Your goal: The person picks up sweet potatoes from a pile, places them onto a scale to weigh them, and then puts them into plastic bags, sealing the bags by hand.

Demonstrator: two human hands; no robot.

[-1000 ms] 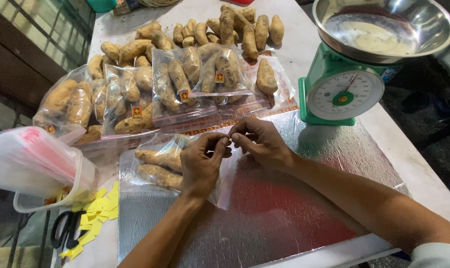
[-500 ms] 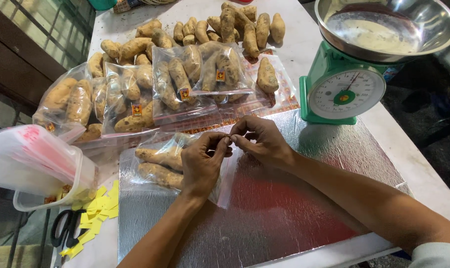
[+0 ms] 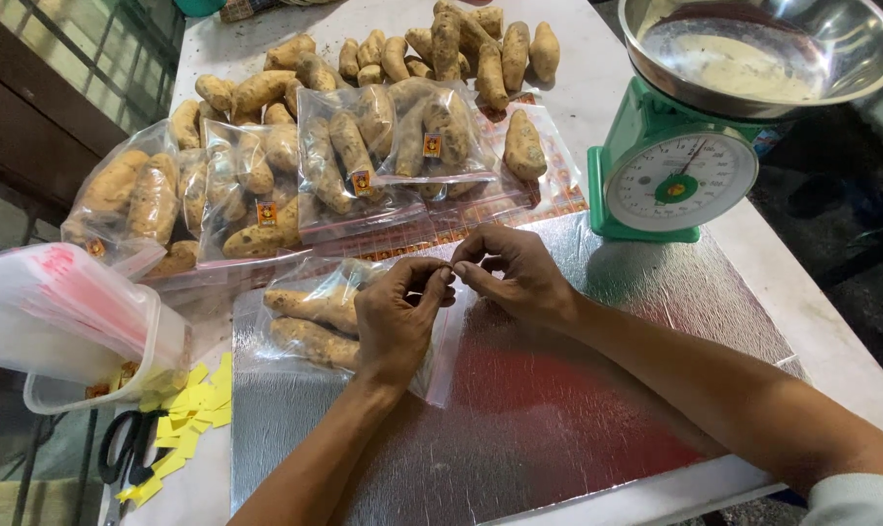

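The left hand [image 3: 395, 317] and the right hand [image 3: 519, 275] meet fingertip to fingertip over the mouth of a clear zip bag [image 3: 334, 312] holding several tan tubers, which lies on the silvery mat [image 3: 578, 409] at the front of the worktop [image 3: 812, 321]. Both sets of fingers are pinched narrow, thumb against forefinger; they seem to hold something very small between them, perhaps a sticker or the bag's edge, though it is too small to tell. To do this well, the pinch should stay light and the bag should lie flat, with its red-striped mouth free of the tubers so the film does not wrinkle. The left wrist resting on the bag would steady it. Behind lie the filled bags [image 3: 364, 166], each with a small square sticker, loose tubers [image 3: 461, 44], and the green scale [image 3: 671, 175] well clear on the right.
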